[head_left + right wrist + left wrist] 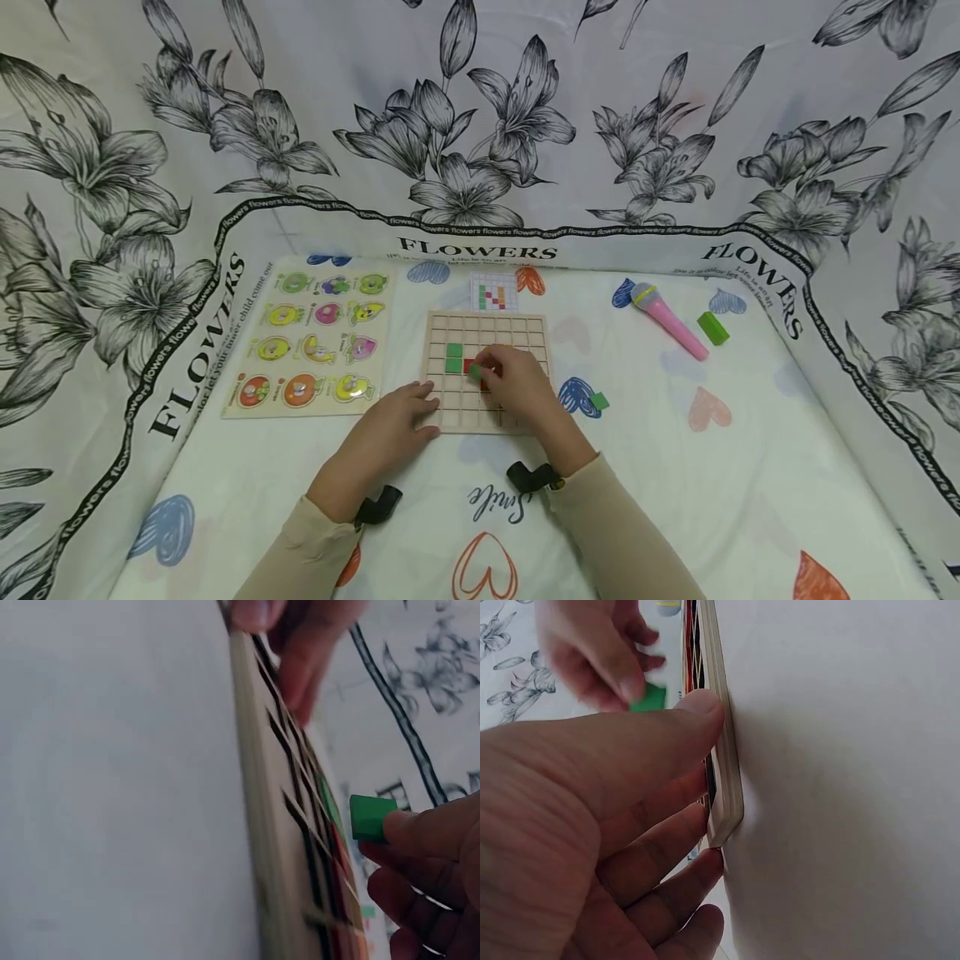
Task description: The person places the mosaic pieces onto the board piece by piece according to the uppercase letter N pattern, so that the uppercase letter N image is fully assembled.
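A wooden grid board lies in front of me with green blocks and a red block in its cells. Over its middle, my right hand pinches a green block between thumb and fingers. In the right wrist view that block is raised above the grid. My left hand touches the board's near left corner, thumb at the near edge and fingers along the left side. More coloured blocks are partly hidden behind the right hand.
Left of the board lies a fruit and vegetable puzzle. A small pattern card is behind the board. To the right are a pink toy microphone, a green rectangular block and a small green block. Flowered cloth rises around the table.
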`<state>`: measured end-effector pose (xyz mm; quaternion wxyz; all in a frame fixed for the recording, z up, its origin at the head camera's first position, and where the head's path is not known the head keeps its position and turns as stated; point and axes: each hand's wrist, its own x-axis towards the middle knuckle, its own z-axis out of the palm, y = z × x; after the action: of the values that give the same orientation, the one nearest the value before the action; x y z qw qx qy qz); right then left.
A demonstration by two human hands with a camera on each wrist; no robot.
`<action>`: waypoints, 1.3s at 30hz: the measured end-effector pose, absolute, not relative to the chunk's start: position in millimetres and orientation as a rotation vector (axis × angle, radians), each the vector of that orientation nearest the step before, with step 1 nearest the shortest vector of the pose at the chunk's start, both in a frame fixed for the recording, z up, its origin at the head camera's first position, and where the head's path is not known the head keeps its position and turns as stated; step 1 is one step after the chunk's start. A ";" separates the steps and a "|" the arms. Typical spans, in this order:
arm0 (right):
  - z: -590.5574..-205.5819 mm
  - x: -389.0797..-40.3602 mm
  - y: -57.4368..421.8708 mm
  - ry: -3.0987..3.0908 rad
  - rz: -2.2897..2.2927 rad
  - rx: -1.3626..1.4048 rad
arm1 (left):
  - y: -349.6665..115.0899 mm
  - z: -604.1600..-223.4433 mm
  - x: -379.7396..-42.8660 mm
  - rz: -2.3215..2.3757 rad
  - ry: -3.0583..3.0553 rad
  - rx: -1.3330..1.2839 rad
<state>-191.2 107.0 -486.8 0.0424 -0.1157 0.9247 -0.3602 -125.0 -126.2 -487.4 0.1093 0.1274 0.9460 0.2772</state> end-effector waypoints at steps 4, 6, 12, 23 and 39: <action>-492.3 -196.5 86.5 2.821 -1.064 -0.439 | -124.4 -486.4 -125.0 0.820 2.791 0.401; -494.2 -198.1 80.4 2.824 -1.045 -0.457 | -123.6 -484.4 -124.7 0.817 2.795 0.410; -493.5 -198.0 73.0 2.832 -0.996 -0.462 | -123.5 -482.6 -124.4 0.819 2.807 0.406; -495.7 -193.6 69.5 2.896 -0.823 -0.531 | -125.6 -485.6 -124.9 0.808 2.793 0.375; -479.0 -193.5 142.5 2.908 -1.000 -0.301 | -126.3 -487.0 -123.1 0.811 2.770 0.337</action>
<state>-193.5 142.5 -479.0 0.0260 -0.0975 0.9408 -0.3236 -123.1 -126.3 -487.0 0.1175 0.1152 0.9466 0.2773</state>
